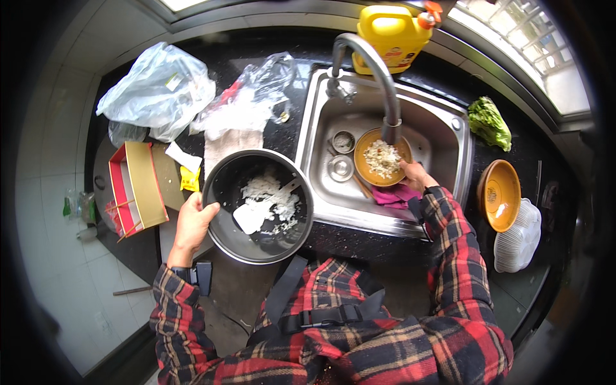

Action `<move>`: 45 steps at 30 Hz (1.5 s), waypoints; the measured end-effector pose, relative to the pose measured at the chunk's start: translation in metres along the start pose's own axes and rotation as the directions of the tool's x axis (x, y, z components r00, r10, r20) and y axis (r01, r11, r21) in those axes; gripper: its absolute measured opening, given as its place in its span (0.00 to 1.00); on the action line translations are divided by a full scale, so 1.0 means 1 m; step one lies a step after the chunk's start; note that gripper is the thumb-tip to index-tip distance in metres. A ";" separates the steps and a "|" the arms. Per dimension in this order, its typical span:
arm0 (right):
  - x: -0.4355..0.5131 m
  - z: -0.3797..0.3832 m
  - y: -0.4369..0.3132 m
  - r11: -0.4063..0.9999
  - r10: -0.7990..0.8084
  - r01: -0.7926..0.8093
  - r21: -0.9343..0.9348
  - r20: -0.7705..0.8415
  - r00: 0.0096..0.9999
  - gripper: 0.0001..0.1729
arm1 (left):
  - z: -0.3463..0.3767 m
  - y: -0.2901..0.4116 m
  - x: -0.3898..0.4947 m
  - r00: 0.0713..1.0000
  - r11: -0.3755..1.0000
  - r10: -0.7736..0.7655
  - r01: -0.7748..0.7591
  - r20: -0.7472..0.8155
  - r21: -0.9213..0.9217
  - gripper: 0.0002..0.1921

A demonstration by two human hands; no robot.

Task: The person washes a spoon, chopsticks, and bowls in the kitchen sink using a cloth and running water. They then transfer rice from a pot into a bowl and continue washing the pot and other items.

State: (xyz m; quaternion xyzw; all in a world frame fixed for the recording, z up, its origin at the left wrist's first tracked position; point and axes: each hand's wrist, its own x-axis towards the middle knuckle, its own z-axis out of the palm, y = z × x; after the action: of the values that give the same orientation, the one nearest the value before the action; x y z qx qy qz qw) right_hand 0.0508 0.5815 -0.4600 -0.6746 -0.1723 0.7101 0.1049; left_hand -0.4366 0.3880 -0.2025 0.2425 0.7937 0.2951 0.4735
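My left hand [194, 222] grips the rim of a dark rice-cooker inner pot [219, 239], thumb over the edge. Inside the pot, white cooked rice [260, 187] lies with a white rice paddle [252, 216] on it. Over the sink basin, my right hand [417, 176] holds an orange-brown bowl [362, 168] by its right side. That bowl contains rice [381, 158] mixed with small brown bits, and the faucet's spout end [391, 131] hangs above its far side. Beneath my right hand a magenta cloth [397, 196] lies in the stainless-steel sink [332, 204].
Beside the drain strainer [340, 168] is a small metal cup [343, 142]. Stacked orange bowls [505, 195], a clear plastic container [519, 240] and leafy lettuce [490, 124] are on the right. Plastic bags [161, 91] and a red-gold box [144, 185] are left. A yellow jug [392, 36] stands behind.
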 end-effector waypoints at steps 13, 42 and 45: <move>-0.217 0.095 -0.098 0.371 -0.429 0.675 -0.638 0.527 0.734 0.14 | 0.039 0.060 -0.011 0.965 0.979 0.203 -0.201 0.167 -0.029 0.07; -0.268 0.205 -0.097 -0.419 -0.401 0.796 -0.437 0.876 0.270 0.15 | 0.052 0.065 -0.020 0.941 0.948 0.320 -0.317 0.109 -0.044 0.09; -0.269 0.216 -0.097 -0.615 -0.457 0.608 -0.502 0.855 0.245 0.22 | 0.056 0.069 -0.024 0.936 0.944 0.328 -0.328 0.128 -0.016 0.09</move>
State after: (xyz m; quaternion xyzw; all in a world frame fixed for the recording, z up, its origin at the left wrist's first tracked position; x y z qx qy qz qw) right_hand -0.1540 0.5456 -0.1681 -0.2163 -0.9610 0.1700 0.0261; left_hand -0.3691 0.4345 -0.1613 0.3913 0.7108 0.3514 0.4670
